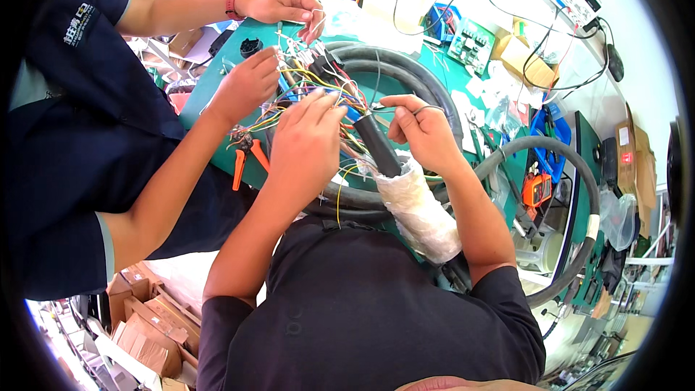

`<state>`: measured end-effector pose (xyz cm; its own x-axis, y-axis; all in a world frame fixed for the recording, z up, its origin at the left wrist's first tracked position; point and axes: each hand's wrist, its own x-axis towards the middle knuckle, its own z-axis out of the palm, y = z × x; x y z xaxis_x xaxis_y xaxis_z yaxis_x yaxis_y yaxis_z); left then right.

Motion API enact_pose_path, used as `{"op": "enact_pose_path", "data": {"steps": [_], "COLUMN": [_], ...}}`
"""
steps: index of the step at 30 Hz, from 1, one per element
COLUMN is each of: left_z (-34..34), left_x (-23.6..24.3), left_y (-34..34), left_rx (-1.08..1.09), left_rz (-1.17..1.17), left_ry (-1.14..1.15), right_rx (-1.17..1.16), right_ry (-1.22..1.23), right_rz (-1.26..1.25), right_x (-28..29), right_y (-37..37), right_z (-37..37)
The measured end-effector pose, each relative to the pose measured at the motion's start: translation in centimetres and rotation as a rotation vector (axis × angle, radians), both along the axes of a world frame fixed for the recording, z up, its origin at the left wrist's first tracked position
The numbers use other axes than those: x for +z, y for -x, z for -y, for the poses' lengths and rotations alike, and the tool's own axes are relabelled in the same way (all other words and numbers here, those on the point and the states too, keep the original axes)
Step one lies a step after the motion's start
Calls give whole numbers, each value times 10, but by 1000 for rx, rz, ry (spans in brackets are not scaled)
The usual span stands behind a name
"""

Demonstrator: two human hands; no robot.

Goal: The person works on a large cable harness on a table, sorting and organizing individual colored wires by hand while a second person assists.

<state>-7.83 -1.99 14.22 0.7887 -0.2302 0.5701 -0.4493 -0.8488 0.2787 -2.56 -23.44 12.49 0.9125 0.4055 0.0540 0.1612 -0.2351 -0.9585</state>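
A thick bundle of many-coloured wires (293, 76) fans out of a black sleeve (378, 146) in front of me. My left hand (310, 134) bends over the wires with its fingertips closed on them; which strands it grips is hidden. My right hand (423, 130), just right of the sleeve, pinches a thin dark wire (428, 108) between thumb and finger. Below the sleeve the cable is wrapped in clear plastic film (420, 210). Wire strippers with orange handles (248, 158) lie left of my left hand.
At the left a co-worker's two hands hold thin white wires at the bundle's far end. Heavy black cable (590, 203) coils around the green table (217, 87) and loops out right. A circuit board (470, 45), blue bins (552, 137) and an orange meter (536, 190) are on the right.
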Motion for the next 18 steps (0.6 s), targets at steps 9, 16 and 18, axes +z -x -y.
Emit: {"op": "enact_pose_path", "data": {"steps": [9,16,18], "left_z": [5,11,9], "left_x": [-22,-55,-61], "left_y": [-45,-19,-15], "left_rx": [105,206,183], "left_rz": [-40,80,25], "left_ry": [-281,-150,-34], "right_rx": [-59,-189,-160], "right_ry": [-66,208,67], "right_rz": [-18,473,406], "right_x": [-1,13,11], "right_y": [-3,-23,-33], "right_z": [4,-9,-18]}}
